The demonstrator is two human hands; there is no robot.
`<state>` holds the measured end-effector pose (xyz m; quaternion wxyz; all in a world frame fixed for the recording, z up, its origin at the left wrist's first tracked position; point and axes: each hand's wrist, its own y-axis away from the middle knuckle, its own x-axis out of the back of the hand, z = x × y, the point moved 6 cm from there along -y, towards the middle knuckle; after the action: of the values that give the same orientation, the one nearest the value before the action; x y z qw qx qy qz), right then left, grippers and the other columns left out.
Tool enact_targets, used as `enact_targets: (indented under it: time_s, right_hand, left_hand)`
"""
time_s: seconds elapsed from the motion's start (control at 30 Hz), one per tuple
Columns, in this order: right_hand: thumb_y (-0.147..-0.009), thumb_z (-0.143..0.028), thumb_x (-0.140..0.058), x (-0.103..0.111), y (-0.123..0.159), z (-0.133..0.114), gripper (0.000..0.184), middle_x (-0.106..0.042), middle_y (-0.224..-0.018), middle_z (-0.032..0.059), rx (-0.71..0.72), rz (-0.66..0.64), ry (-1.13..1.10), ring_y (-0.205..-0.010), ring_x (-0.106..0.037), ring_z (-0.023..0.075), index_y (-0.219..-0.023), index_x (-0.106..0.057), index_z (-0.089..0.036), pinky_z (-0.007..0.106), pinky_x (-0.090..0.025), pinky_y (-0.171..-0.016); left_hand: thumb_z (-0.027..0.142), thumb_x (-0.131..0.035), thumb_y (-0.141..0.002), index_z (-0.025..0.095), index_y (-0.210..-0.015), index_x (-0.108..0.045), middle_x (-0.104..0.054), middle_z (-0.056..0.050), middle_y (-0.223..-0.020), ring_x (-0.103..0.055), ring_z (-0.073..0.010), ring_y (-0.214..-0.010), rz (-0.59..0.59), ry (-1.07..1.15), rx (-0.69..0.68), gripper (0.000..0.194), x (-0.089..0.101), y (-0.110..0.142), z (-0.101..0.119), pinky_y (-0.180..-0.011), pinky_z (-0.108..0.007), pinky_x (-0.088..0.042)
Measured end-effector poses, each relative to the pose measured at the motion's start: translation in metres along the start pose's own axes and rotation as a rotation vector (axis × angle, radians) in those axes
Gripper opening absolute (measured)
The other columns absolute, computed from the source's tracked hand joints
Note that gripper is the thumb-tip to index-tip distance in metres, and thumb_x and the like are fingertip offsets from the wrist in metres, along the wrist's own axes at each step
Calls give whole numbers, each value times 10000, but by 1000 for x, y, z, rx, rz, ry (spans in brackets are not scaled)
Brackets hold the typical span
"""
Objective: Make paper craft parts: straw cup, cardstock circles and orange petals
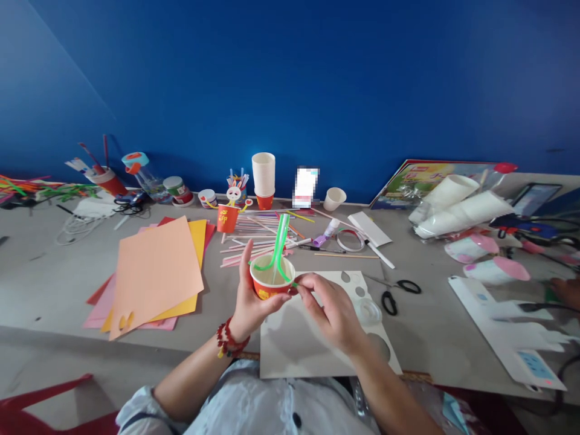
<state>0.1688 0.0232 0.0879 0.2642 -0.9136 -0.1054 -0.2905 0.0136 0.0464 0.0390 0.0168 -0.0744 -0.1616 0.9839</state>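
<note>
My left hand (251, 300) is wrapped round a small orange paper cup (270, 279), holding it up over the table. Green straws (280, 243) stick up out of the cup and curve over its rim. My right hand (329, 311) pinches the green straw end at the cup's right rim, fingers pressed together. A red bead bracelet (229, 342) sits on my left wrist. Under my hands lies a white card (299, 344) with round holes cut out of it.
Stacked coloured paper sheets (156, 275) lie to the left. Loose straws (260, 238), a glue stick (327, 231), a tape roll (368, 310) and black scissors (399, 293) lie near. Paper cup stacks (263, 175) stand by the blue wall; more cups (457, 208) lie right.
</note>
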Motion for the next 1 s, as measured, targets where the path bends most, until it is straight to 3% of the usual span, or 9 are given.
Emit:
enact_targets:
  time_s: [0.1,0.27,0.4,0.57,0.67,0.73,0.83,0.9,1.0]
  right_hand:
    - [-1015,-252,-423,-4,-1,7,162,-702,-888,44,-73,3,-115,-803,-671,178,-934,-561,-225,279,-505,-712]
    - [-1015,-317,-455,-9,-3,21,170,-712,-893,44,-207,9,-301,-828,-703,173,-950,-580,-223,258,-543,-710]
    - [-964,-346,-576,-15,-8,28,191,-707,-1061,65,-233,22,-370,-918,-714,195,-1118,-589,-235,297,-572,-788]
    - [-969,-326,-573,-19,-11,38,123,-704,-850,24,-225,109,-434,-748,-725,169,-962,-626,-216,276,-574,-698]
    - [-965,-327,-581,-21,-10,44,126,-716,-869,31,-235,108,-454,-781,-728,177,-1002,-640,-222,298,-582,-735]
    - [-941,-353,-618,-24,-12,46,226,-721,-1012,61,-227,87,-534,-909,-726,204,-1135,-615,-236,343,-589,-823]
    - [-842,-410,-735,-22,-16,47,550,-650,-1253,104,-193,97,-601,-1145,-647,250,-1319,-506,-259,420,-532,-991]
    - [-774,-443,-792,-16,-19,45,716,-604,-1333,115,-185,104,-523,-1217,-598,269,-1377,-450,-263,444,-479,-1054]
    - [-703,-481,-836,-11,-25,39,792,-610,-1327,119,-197,-14,-298,-1215,-587,303,-1363,-465,-248,450,-468,-1041]
  left_hand:
    - [489,-819,-707,277,-1542,-159,-639,-98,-1166,-684,-228,-962,58,-35,-28,1085,5,-4,2,-858,-362,-576]
    - [421,-851,-660,245,-1493,-305,-578,-110,-1289,-636,-239,-1069,178,-226,-78,1011,22,-9,2,-944,-364,-532]
    - [391,-853,-654,228,-1477,-325,-586,-119,-1292,-633,-251,-1081,150,-298,-73,991,22,-12,-6,-963,-390,-516]
    - [399,-843,-667,216,-1378,-438,-617,-114,-1229,-645,-256,-1060,163,-335,-57,838,22,-14,-11,-944,-402,-523]
    - [398,-853,-657,216,-1334,-474,-611,-111,-1225,-641,-258,-1066,188,-356,-92,798,25,-14,-9,-944,-401,-519]
    - [415,-854,-656,219,-1349,-458,-597,-120,-1256,-626,-273,-1110,191,-361,-114,822,25,-14,-9,-975,-416,-503]
    - [462,-844,-666,225,-1406,-402,-533,-151,-1366,-579,-309,-1209,145,-362,-110,894,21,-12,-15,-1031,-450,-469]
    - [466,-844,-671,229,-1458,-339,-492,-165,-1420,-535,-331,-1272,84,-385,-96,964,16,-10,-20,-1067,-474,-439]
    - [447,-820,-714,226,-1528,-208,-478,-181,-1441,-502,-349,-1313,-58,-410,-113,1042,7,-7,-20,-1088,-504,-417]
